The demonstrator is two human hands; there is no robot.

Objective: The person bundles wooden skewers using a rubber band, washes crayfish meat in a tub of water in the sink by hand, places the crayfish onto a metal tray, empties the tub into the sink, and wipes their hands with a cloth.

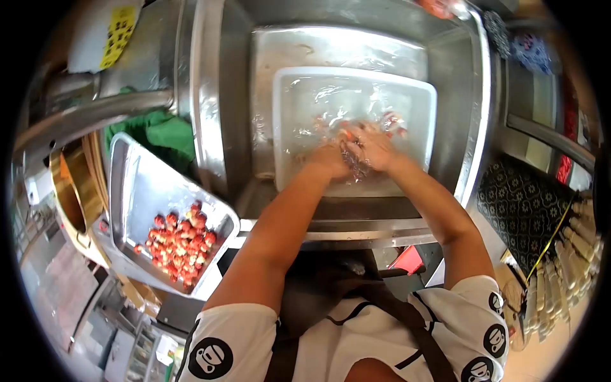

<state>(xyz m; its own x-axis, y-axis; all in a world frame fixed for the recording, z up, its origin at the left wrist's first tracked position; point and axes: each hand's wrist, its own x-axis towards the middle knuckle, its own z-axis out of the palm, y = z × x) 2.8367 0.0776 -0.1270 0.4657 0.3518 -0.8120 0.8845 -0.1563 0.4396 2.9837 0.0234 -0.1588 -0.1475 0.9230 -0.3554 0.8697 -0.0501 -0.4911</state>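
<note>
Both hands are in a white rectangular tub (pixel 277 127) of water, which sits inside a steel sink (pixel 235 95). My left hand (pixel 330 159) and my right hand (pixel 374 148) come together near the middle of the tub, fingers curled around reddish pieces (pixel 347 134). Splashing water and motion blur hide exactly what each one holds. A few more red and pale pieces (pixel 393 122) float just beyond my right hand.
On the left, a metal tray (pixel 137 184) holds several red and cream pieces (pixel 181 242). Behind it lies a green cloth (pixel 162 135). The sink's front rim (pixel 344 234) runs below my forearms. At right hang a dark patterned cloth (pixel 522 207) and several pale-handled items (pixel 554 293).
</note>
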